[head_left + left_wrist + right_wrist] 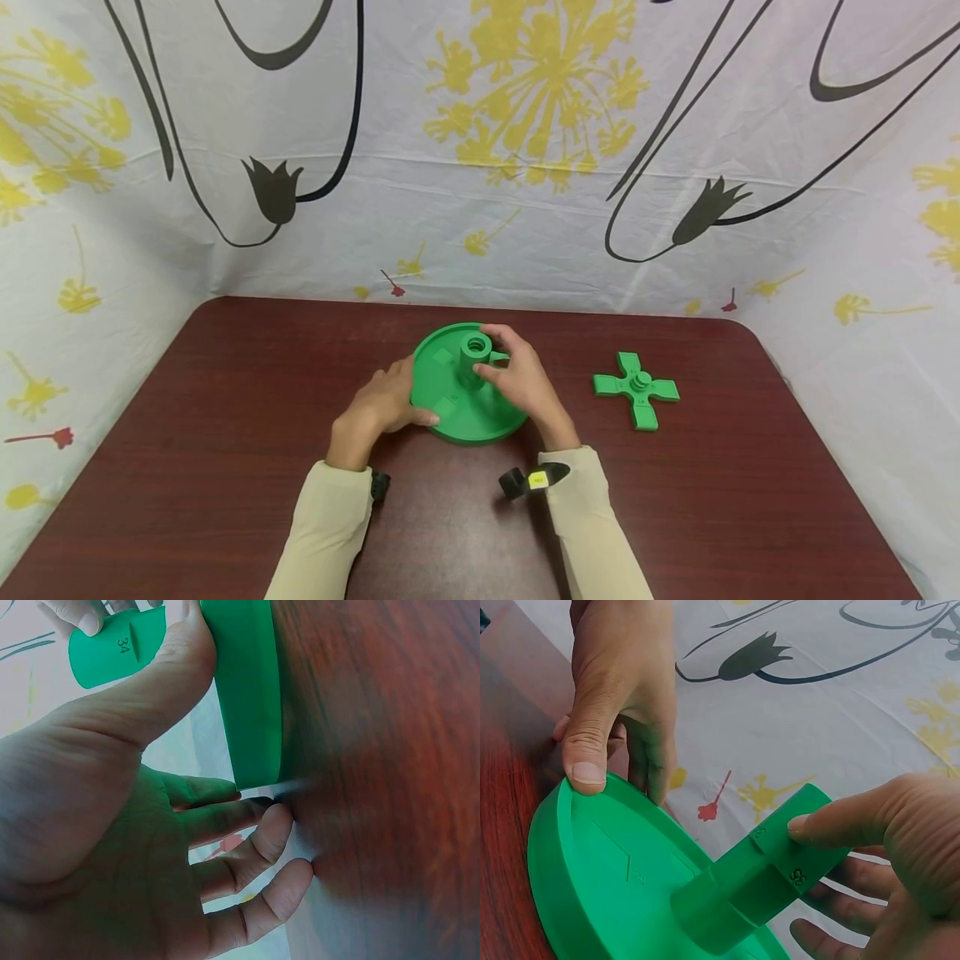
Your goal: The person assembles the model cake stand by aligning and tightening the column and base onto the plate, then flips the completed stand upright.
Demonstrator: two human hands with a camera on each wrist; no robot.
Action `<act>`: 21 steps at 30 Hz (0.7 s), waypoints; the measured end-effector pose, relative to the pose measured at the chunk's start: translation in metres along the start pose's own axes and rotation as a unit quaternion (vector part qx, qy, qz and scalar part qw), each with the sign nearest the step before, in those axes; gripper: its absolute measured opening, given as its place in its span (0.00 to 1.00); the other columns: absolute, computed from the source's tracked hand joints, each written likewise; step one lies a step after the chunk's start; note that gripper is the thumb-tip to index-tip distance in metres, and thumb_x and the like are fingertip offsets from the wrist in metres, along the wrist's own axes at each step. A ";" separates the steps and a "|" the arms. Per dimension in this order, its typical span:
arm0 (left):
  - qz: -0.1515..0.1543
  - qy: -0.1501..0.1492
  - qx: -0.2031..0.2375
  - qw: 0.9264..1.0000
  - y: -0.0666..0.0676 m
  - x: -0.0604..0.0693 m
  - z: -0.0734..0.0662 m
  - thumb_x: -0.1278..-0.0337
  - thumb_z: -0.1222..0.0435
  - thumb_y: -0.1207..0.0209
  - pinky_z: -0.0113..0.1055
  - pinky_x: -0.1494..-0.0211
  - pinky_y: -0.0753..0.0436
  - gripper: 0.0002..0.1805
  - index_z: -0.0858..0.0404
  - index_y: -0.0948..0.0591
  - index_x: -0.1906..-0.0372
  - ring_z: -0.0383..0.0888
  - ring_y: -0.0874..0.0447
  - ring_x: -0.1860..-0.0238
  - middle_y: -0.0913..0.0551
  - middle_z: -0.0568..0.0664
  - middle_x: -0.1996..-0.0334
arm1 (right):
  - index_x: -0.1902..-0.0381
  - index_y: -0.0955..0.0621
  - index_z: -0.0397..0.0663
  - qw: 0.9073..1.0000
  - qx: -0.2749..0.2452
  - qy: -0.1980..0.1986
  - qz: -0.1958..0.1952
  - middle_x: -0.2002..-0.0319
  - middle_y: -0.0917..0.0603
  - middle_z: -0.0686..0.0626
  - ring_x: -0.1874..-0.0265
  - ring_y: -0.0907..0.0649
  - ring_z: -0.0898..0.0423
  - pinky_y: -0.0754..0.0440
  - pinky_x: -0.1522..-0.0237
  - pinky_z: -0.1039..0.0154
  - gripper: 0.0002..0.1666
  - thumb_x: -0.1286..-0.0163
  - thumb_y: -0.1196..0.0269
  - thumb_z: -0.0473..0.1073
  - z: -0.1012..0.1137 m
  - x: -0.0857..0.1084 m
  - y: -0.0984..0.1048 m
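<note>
My left grip [378,400] holds the green plate [471,426] by its rim; my right grip [522,377] holds the tube [469,370] standing on it, a green cross [640,383] lying apart rightward.

Gripped by the right hand [522,372], a green hollow cylinder [468,368] stands on a round green tray [467,428]; left of that grip, the left hand [382,398]; right, a green cross [639,385] on the dark-red wood-grained table [712,492]; behind, flower-printed white cloth [337,250].
</note>
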State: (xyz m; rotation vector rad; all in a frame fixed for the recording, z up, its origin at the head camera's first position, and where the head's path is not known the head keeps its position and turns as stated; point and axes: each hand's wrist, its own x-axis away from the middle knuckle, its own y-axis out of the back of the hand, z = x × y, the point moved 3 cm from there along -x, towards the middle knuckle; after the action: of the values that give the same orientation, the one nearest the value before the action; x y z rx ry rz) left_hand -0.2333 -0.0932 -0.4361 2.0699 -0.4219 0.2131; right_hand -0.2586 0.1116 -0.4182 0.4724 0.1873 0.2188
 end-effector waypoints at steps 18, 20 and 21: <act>0.003 0.002 -0.005 1.000 0.000 0.000 0.000 0.46 0.50 0.30 0.59 0.30 0.34 0.58 0.68 0.52 0.21 0.66 0.45 0.26 0.44 0.65 0.24 | 0.34 0.27 0.40 1.000 0.002 -0.001 0.003 0.39 0.21 0.38 0.39 0.22 0.43 0.22 0.40 0.46 0.34 0.37 0.32 0.31 -0.001 0.000 0.000; 0.002 0.002 -0.005 1.000 0.000 0.000 0.000 0.46 0.50 0.30 0.59 0.30 0.34 0.58 0.68 0.52 0.21 0.66 0.45 0.26 0.44 0.65 0.25 | 0.34 0.27 0.39 1.000 0.005 0.001 0.001 0.40 0.20 0.38 0.40 0.21 0.43 0.22 0.40 0.46 0.33 0.37 0.32 0.30 -0.001 -0.001 0.000; 0.002 0.001 -0.005 1.000 0.000 0.000 0.000 0.46 0.50 0.30 0.59 0.30 0.34 0.58 0.68 0.52 0.21 0.66 0.45 0.26 0.43 0.65 0.25 | 0.34 0.27 0.38 1.000 0.006 0.001 0.001 0.41 0.20 0.38 0.40 0.21 0.43 0.22 0.41 0.46 0.33 0.37 0.32 0.30 -0.001 -0.001 0.000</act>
State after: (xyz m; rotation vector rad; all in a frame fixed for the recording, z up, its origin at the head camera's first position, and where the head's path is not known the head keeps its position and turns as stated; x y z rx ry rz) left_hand -0.2331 -0.0928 -0.4360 2.0584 -0.4248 0.2151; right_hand -0.2598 0.1118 -0.4190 0.4839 0.1913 0.2195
